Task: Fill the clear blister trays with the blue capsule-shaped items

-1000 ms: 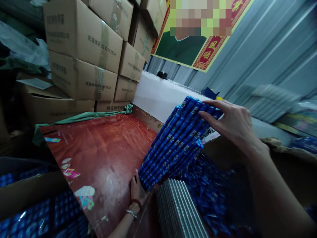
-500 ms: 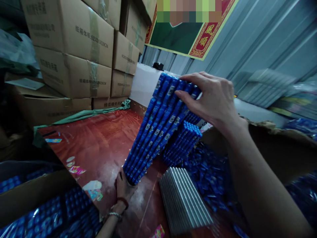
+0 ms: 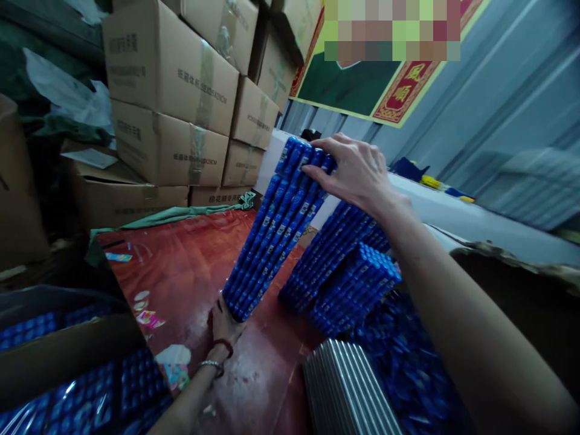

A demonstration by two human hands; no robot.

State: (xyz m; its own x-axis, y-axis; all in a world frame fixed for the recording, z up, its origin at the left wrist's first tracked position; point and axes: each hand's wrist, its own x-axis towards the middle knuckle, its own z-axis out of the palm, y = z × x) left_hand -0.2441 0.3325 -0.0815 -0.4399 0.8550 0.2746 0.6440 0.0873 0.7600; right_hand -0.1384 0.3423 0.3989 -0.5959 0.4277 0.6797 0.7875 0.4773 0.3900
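A tall bundle of blue-wrapped sticks [image 3: 276,229] with small barcode labels leans upright between my two hands. My right hand [image 3: 353,172] grips its top end, thumb on the near face and fingers over the top. Down at the bottom end, my left hand [image 3: 225,320] is closed round the base; the fingers behind it are mostly hidden. A bracelet and a dark red band circle that wrist. More stacked blue bundles [image 3: 357,284] stand to the right of the held one. Nearer me lies a ridged metal tray [image 3: 348,389].
Cardboard boxes [image 3: 194,121] are piled at the back left. The red table cover [image 3: 181,254] carries wrapper scraps [image 3: 151,319]. Loose blue packets [image 3: 421,362] lie heaped at right beside an open carton [image 3: 512,296]. A box of blue items [image 3: 81,386] sits at lower left.
My view has swung left, so most things appear shifted right. The held bundle has moved left, away from the standing bundles, with both hands still on it.
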